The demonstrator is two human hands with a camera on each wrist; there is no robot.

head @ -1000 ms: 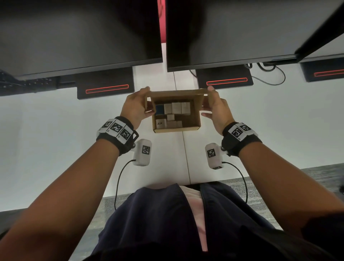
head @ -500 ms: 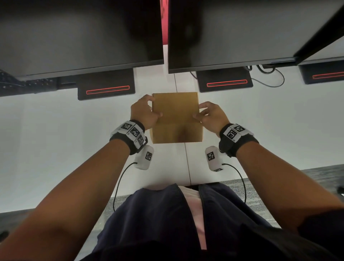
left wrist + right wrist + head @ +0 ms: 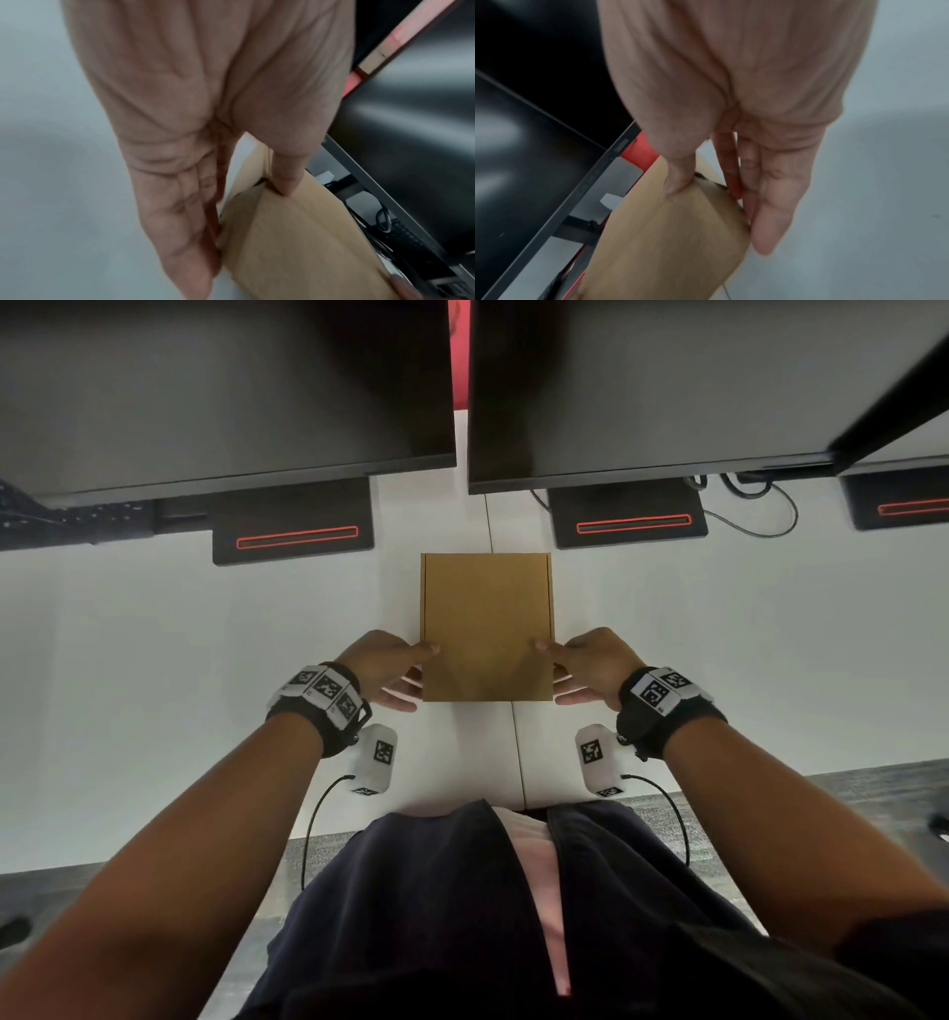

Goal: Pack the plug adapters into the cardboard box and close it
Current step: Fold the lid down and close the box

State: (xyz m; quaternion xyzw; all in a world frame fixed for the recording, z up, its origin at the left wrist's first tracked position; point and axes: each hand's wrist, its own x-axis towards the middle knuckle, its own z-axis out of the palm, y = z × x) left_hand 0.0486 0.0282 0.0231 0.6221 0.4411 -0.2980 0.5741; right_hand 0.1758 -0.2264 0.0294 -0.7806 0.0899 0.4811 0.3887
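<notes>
Although the lid lay flat over the cardboard box (image 3: 487, 618), I could not see inside it, so what it held could not be told from any view. It sat on the white desk (image 3: 154, 660), lengthwise away from me, across the seam between two desk panels and just short of the black monitor stands (image 3: 292, 526).

My left hand (image 3: 382, 667) was at the near left corner of the box. Its thumb lay on top of the lid at the left edge, and its fingers (image 3: 180, 223) were nearly straight, pressed together, flat against the left side wall with the tips reaching toward the desk. Thumb and fingers thus pinched the lid edge and side wall between them.

My right hand (image 3: 590, 665) mirrored this at the near right corner. Its thumb pressed on the lid at the right edge, and its fingers (image 3: 770, 213) were held close together, almost straight, against the right side wall. In the right wrist view a narrow dark gap showed under the lid edge beside the thumb.

Both forearms reached forward from my body, palms turned inward toward each other, each wrist wearing a black band with printed markers. Two dark monitors (image 3: 226, 387) hung over the far side of the desk.
</notes>
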